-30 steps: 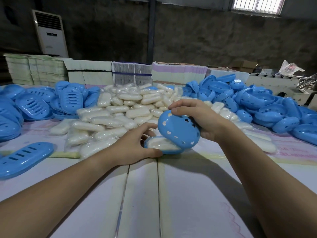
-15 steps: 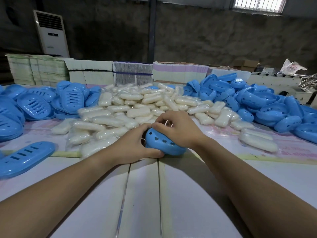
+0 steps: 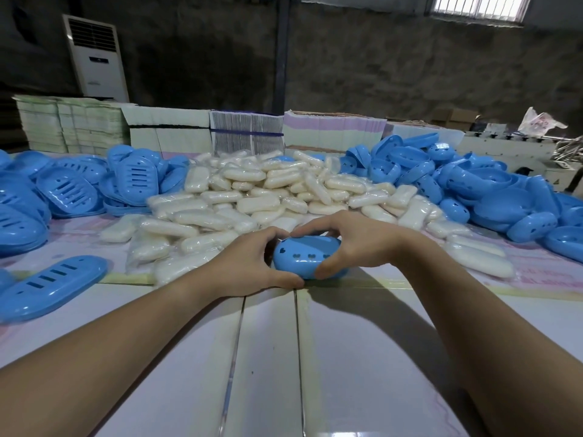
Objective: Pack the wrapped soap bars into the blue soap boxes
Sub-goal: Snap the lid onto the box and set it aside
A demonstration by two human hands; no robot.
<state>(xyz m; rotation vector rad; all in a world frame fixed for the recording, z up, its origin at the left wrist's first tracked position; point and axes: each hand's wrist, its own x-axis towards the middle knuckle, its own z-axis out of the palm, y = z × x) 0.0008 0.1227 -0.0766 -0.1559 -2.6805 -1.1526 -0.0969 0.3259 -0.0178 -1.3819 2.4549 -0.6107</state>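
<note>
A closed blue soap box (image 3: 304, 257) is gripped from both sides at the middle of the table (image 3: 362, 357). The left hand (image 3: 249, 263) is curled around the box's left end: its thumb is laid along the near lower edge, and its fingers are bent over the top toward the far side. The right hand (image 3: 353, 244) is curled around the right end, with the thumb pressed against the near right edge and the fingers arched over the top. The fingertips of the two hands nearly meet above the lid, where a row of small heart-shaped holes is shown between the hands. Neither hand is spread wide; both are closed as far as the box allows. The box is rested on the white tabletop just in front of the pile of wrapped soap bars (image 3: 252, 197).

Behind the hands, the pile is spread across the middle of the table and is touched by nothing but the far fingertips at most; contact cannot be told. Slotted blue trays (image 3: 66, 190) are heaped at the left, and one loose tray (image 3: 50, 288) is laid alone near the left edge. Blue lids (image 3: 473, 190) are heaped at the right. Open tabletop is left between the forearms and toward the near edge. Stacks of flat cartons (image 3: 170, 127) are lined along the far edge.
</note>
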